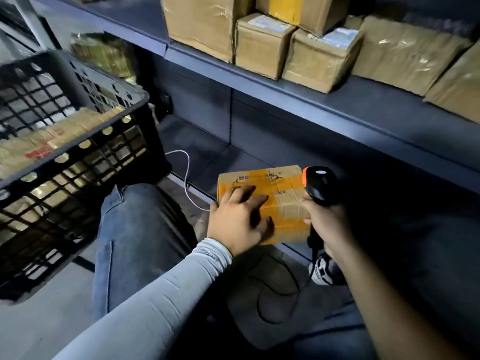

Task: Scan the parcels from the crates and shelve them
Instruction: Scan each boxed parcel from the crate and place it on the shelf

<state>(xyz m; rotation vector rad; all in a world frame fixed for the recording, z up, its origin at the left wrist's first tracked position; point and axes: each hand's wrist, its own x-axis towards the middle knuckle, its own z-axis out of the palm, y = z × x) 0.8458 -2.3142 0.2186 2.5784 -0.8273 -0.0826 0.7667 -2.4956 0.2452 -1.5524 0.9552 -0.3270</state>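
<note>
The left hand (pixel 237 219) lies with fingers (pixel 255 201) spread flat on the parcel (pixel 283 201); the right hand (pixel 326 224) grips the scanner (pixel 320 184) at its right edge. The parcel is brown cardboard crossed with orange tape.

Dim room, dark blue metal shelving (pixel 298 100), grey floor (pixel 39 331).

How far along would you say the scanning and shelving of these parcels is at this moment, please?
Partly done: several taped parcels already sit on the upper shelf. In hand: the left hand rests on an orange-taped parcel at the lower shelf's edge, while the right hand holds the scanner. Left: the black crate still holds more parcels.
</note>
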